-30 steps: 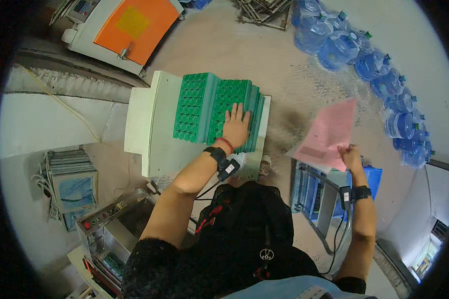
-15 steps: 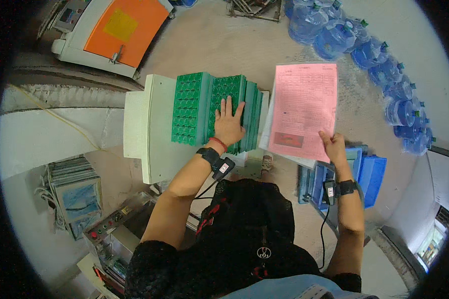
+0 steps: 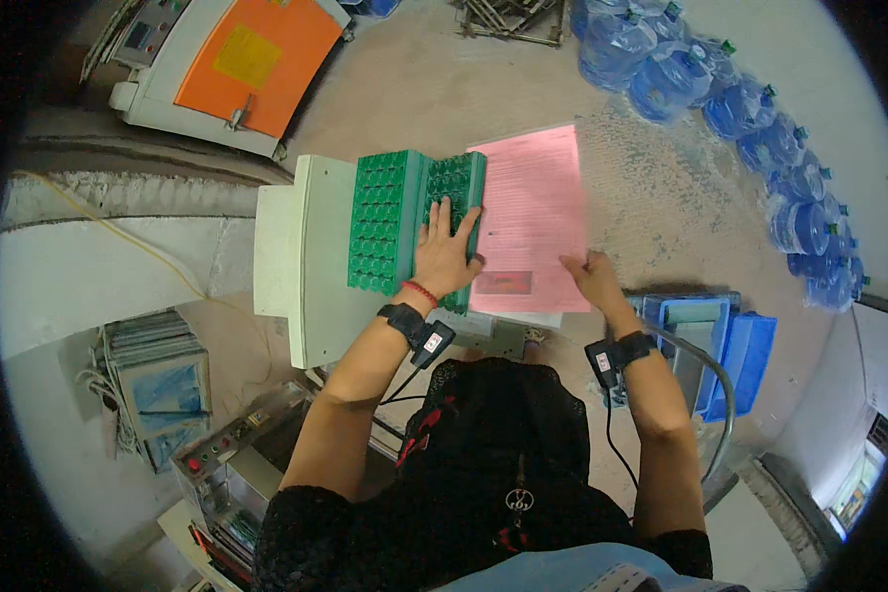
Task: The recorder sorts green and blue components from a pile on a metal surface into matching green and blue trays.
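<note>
Two stacks of green circuit boards stand side by side on a pale cream surface (image 3: 321,296). My left hand (image 3: 444,257) lies on the right stack (image 3: 451,180), its fingers spread over the top and the thumb at the right edge. Just left of it is the taller-looking left stack (image 3: 377,222), which I do not touch. Between thumb and fingers my right hand (image 3: 596,281) pinches the lower right corner of a pink printed sheet (image 3: 533,207). The sheet lies against the right stack's side and hides what is beneath; white paper (image 3: 543,319) shows under its lower edge.
Blue plastic crates (image 3: 745,365) and a curved metal tube (image 3: 725,380) are by my right forearm. Large blue water bottles (image 3: 740,118) line the right wall. An orange-doored machine (image 3: 257,64) stands far left, a control panel (image 3: 232,439) near left.
My right hand has moved left with the pink sheet, bringing it up against the right stack and over the boards at its side. My left hand stays on that stack.
</note>
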The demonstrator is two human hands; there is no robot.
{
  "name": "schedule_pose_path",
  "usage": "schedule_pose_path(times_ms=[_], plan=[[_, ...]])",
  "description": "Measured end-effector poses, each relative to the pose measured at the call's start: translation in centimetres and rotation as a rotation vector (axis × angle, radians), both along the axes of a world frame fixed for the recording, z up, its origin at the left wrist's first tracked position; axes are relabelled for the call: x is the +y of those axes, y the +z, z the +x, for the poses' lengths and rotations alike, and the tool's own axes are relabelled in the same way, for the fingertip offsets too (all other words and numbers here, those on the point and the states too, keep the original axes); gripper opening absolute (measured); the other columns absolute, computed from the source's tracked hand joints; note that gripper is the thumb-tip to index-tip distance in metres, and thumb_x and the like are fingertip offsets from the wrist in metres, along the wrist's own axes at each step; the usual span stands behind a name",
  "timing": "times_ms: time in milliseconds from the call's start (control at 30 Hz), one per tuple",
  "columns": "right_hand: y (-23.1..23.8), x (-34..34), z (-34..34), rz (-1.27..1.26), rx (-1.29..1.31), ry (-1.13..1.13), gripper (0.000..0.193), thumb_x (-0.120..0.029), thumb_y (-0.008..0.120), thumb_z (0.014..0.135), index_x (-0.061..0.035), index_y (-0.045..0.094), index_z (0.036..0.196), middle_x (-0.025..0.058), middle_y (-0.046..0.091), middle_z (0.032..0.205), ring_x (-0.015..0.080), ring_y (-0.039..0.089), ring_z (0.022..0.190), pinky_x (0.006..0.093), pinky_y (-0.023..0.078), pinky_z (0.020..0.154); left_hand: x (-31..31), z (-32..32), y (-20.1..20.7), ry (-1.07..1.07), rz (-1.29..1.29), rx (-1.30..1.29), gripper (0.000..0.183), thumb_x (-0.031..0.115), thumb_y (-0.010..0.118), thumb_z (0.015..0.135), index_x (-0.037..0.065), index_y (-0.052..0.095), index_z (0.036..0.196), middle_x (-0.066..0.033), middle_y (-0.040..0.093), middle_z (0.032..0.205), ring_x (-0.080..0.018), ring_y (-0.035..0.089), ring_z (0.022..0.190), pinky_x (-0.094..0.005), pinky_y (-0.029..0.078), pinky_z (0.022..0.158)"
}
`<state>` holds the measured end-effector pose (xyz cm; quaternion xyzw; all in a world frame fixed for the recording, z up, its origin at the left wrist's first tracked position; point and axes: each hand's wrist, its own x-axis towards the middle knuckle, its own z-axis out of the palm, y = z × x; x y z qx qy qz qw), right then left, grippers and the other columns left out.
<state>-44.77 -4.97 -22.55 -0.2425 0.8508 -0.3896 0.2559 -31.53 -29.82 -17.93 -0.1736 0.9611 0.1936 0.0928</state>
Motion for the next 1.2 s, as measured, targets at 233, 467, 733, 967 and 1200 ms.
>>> schedule_pose_path(times_ms=[233,467,733,967,1200], plan=[[-0.4,-1.0,0.3,0.0,-0.136,-0.209,0.05,-0.032,0.068,0.079,0.0044,0.055,0.111,0.0163,0.063,0.083,0.0234,0.061,0.074,0.035,0.048,0.065,0.1,2.2,0.3,-0.005,0.277,0.105,0.083,0.032,0.069,0.076,0.016,0.022,0.142,-0.028,0.012,0.144,-0.0464,0.027,0.128,-0.0451,0.029,0.105],[-4.0,6.8,-0.7,-0.034,-0.21,-0.193,0.022,-0.017,0.065,0.081,0.0032,0.059,0.084,0.0073,0.059,0.068,0.0132,0.055,0.06,0.0261,0.044,0.056,1.3,12.0,2.5,0.194,0.349,0.26,0.052,0.027,0.063,0.082,0.007,0.045,0.127,-0.0208,0.046,0.128,-0.0374,0.048,0.114,-0.0409,0.044,0.092],[-3.8,4.9,2.4,-0.035,-0.354,0.097,0.019,-0.019,0.061,0.086,0.0001,0.061,0.084,0.0023,0.054,0.064,0.0094,0.049,0.051,0.0239,0.038,0.046,5.8,25.1,2.0,0.515,0.465,0.289,0.032,0.026,0.06,0.083,0.004,0.06,0.106,-0.0182,0.063,0.096,-0.0353,0.061,0.087,-0.041,0.049,0.078],[-1.3,-2.7,10.2,-0.095,-0.247,0.294,0.018,-0.017,0.061,0.086,0.0002,0.065,0.09,-0.0001,0.052,0.062,0.0072,0.045,0.054,0.0223,0.038,0.049,5.2,33.6,-3.1,0.585,0.315,0.561,0.03,0.024,0.058,0.083,0.006,0.06,0.108,-0.0182,0.063,0.095,-0.0342,0.061,0.084,-0.0401,0.048,0.075],[-2.5,-6.1,30.8,-0.153,-0.323,0.548,0.012,-0.007,0.062,0.083,0.001,0.067,0.091,0.0055,0.063,0.074,0.0113,0.057,0.059,0.0234,0.047,0.054,4.8,52.3,-9.2,0.658,0.293,0.704,0.03,0.017,0.057,0.081,0.011,0.059,0.11,-0.0164,0.064,0.089,-0.0352,0.061,0.08,-0.0437,0.047,0.071]])
